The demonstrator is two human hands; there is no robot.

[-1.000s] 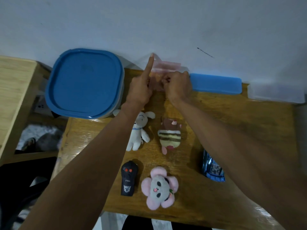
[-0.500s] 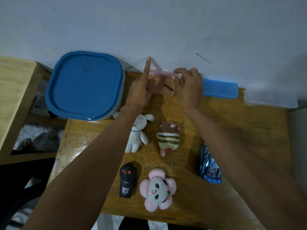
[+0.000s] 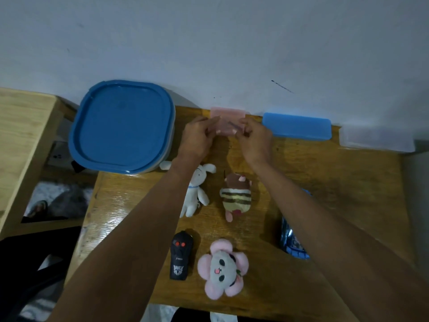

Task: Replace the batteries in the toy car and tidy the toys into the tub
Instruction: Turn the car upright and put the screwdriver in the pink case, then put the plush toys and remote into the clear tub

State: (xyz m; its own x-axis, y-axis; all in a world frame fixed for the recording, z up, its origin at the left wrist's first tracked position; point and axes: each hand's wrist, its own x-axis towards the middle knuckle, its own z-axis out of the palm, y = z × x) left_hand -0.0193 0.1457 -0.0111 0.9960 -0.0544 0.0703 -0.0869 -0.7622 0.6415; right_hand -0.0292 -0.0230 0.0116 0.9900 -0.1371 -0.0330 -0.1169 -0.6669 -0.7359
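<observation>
Head view: left hand (image 3: 197, 138) index was pointing up half a second back, now curled down; both hands pinch the small pink case (image 3: 226, 126) from either side. Right hand (image 3: 255, 141) fingers pinched on its right edge, a thin dark tool inside, just left of them. Likely fetching a screwdriver. Toy car (image 3: 293, 238) well behind the right fingers, under the forearm, untouched. Tub (image 3: 121, 129) left of the left fingers, lid on.

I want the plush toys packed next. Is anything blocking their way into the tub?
Yes. The tub at the table's back left is closed by its blue lid. Both hands, left and right, are on the pink box.
</observation>
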